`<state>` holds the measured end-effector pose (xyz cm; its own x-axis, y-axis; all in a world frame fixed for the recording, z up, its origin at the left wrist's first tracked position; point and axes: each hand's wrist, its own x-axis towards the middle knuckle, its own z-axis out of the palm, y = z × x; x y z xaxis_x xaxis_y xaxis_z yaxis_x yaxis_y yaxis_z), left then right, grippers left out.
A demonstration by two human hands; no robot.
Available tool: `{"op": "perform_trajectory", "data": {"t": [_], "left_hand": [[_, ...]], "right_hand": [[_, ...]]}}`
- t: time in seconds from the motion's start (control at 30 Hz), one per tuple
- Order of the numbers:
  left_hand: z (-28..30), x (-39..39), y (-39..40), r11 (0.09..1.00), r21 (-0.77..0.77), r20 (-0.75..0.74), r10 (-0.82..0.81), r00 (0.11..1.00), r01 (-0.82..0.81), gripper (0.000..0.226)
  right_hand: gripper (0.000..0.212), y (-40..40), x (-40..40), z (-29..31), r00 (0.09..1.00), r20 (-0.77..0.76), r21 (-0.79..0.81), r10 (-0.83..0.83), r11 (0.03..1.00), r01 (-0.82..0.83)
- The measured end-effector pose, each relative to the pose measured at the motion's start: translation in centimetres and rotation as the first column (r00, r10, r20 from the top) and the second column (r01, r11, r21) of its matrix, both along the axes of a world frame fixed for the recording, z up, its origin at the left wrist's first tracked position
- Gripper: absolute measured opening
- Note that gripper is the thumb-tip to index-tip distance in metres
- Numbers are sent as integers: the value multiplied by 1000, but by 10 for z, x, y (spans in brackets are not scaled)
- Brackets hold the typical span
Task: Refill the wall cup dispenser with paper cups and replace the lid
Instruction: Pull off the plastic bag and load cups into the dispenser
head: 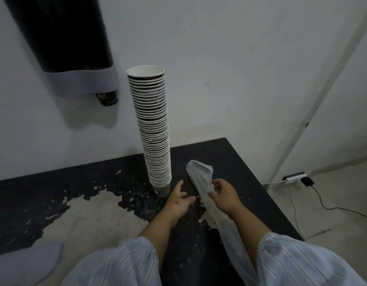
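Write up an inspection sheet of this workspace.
Surface: black table, coating worn off in pale patches.
Job's things: tall cup stack upright near the wall; wall dispenser with a cup at its outlet; grey lid at the near left.
Clutter: empty plastic sleeve.
Hands: left hand open beside the stack base; right hand pinches the sleeve.
Cables: power strip and black lead on the floor.
Surroundings: white walls.

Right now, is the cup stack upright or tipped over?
Upright. The stack of paper cups stands on its base on the black table, open rims facing up, leaning slightly. Neither hand touches it.
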<state>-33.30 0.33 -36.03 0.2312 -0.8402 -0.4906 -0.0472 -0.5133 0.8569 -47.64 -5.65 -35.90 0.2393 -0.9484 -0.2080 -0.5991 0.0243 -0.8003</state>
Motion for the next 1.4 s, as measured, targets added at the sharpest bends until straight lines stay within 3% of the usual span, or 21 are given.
{"op": "perform_trajectory", "data": {"t": [0.23, 0.37, 0.7, 1.0, 1.4], "left_hand": [[17, 50, 21, 998, -25, 105, 67, 992, -65, 36], [31, 76, 25, 986, -57, 151, 162, 975, -155, 21], [78, 100, 19, 932, -325, 254, 251, 934, -162, 79], [98, 95, 6, 866, -500, 349, 221, 911, -18, 93], [110, 90, -5, 837, -545, 303, 238, 923, -37, 101]], "right_hand": [[42, 5, 58, 28, 993, 73, -103, 96, 991, -88], [58, 7, 85, 46, 984, 96, -192, 150, 973, -130], [73, 6, 118, 88, 975, 144, -324, 168, 939, -114], [74, -4, 124, 102, 967, 192, -348, 168, 933, -93], [72, -8, 127, 113, 941, 257, -355, 219, 927, -118]]}}
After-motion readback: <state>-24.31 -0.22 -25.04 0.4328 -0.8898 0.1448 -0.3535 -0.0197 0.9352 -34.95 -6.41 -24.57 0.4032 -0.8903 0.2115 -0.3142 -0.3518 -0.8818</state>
